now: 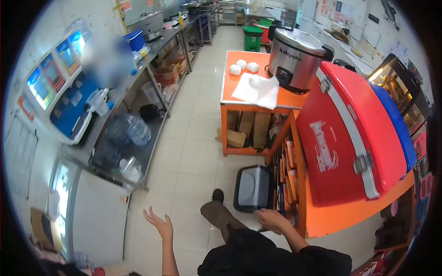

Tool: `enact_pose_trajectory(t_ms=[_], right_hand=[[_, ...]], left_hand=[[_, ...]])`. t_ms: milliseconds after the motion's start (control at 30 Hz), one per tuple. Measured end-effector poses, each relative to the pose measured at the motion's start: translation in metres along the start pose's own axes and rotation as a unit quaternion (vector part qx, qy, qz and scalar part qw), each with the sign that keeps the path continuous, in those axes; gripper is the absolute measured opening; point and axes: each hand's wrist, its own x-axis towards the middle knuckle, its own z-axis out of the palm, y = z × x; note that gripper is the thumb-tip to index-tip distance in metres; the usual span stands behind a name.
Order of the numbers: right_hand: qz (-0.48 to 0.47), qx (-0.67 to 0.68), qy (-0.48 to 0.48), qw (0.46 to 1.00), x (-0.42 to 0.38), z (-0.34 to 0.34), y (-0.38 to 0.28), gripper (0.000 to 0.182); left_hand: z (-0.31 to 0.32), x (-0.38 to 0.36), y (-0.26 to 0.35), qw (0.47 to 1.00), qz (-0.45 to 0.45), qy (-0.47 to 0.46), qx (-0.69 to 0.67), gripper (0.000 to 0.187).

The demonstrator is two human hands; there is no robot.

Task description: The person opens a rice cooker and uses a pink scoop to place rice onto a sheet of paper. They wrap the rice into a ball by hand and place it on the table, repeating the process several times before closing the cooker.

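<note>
My left hand [159,224] is raised over the tiled floor at lower left, empty, its fingers spread apart. My right hand [272,221] is low beside the orange table, its fingers curled, right at the near edge of a black bin with a grey lid [254,186]. Something dark shows just under those fingers; I cannot tell what they hold. The bin stands on the floor against the orange shelf. One of my feet, in a dark shoe [218,196], is forward to the left of the bin.
On the orange table [317,225] sits a big red cooler box [322,147]. Beyond it are a Miyako rice cooker [294,57], white paper [251,92] and several round white wrapped bundles [252,67]. A steel counter [138,78] with water jugs [137,129] beneath runs along the left.
</note>
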Motion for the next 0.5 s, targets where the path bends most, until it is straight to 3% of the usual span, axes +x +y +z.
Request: enact_pose_trajectory(t_ms=[67,100,167,200,267,300,333,367,400,467,500], right_hand=[[0.087,0.002,-0.009,0.996,-0.017,-0.014,0.004,0.046],[0.069,0.042,-0.011,0.997,0.080,-0.055,0.002,0.046],[0.103,0.050,-0.066,0.991,0.147,-0.090,0.032,0.044],[0.114,0.048,-0.037,0.992,0.176,-0.108,0.048,0.043],[0.047,0.103,0.199,0.974,0.217,-0.172,0.038,0.043],[-0.020,0.136,0.318,0.938,0.246,-0.198,0.039,0.042],[-0.018,0.188,0.311,0.932,0.261,-0.251,0.026,0.044],[-0.038,0.341,0.328,0.880,0.283,-0.290,0.019,0.045],[-0.059,0.481,0.339,0.806,0.304,-0.325,0.020,0.047],[0.024,0.467,0.421,0.777,0.345,-0.387,0.042,0.054],[0.051,0.352,0.526,0.772,0.381,-0.409,0.067,0.059]], left_hand=[[0.022,0.013,0.027,0.998,0.038,-0.039,0.039,0.065],[0.055,0.111,0.029,0.994,0.060,-0.049,0.076,0.065],[0.109,0.156,0.042,0.987,0.082,-0.113,0.075,0.054],[0.140,0.176,0.057,0.985,0.096,-0.125,0.069,0.054],[0.177,0.205,0.082,0.971,0.122,-0.188,0.076,0.042],[0.192,0.220,0.096,0.968,0.127,-0.205,0.073,0.042],[0.209,0.239,0.116,0.954,0.146,-0.262,0.010,0.036],[0.231,0.262,0.139,0.933,0.167,-0.313,-0.055,0.030],[0.255,0.279,0.164,0.923,0.241,-0.291,-0.066,0.022],[0.310,0.311,0.208,0.900,0.271,-0.332,-0.084,0.021],[0.337,0.327,0.228,0.876,0.301,-0.366,-0.091,0.019]])
